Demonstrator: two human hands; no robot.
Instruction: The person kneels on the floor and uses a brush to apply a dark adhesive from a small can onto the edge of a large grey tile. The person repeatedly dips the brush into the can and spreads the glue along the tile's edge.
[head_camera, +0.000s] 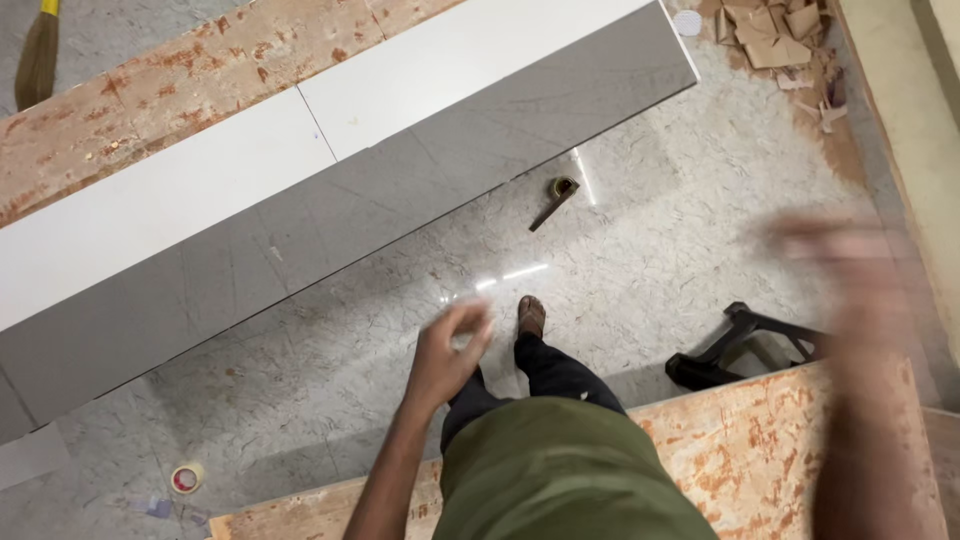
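My left hand (448, 352) hangs in front of my body above the speckled grey floor (660, 240), fingers loosely curled and holding nothing. My right hand (850, 270) is raised at the right side, heavily blurred by motion; no object shows in it and its fingers cannot be made out. Below me are my green shirt, dark trousers and one foot in a sandal (531, 316). A small dark tool with a round end (554, 201) lies on the floor ahead of my foot.
Long grey and white panels (300, 180) lie diagonally across the floor over a rough wooden board (170, 90). Another wooden board (740, 450) sits at my right. A black stand (745, 345), a tape roll (185, 479), a broom (38, 55) and cardboard scraps (775, 35) lie around.
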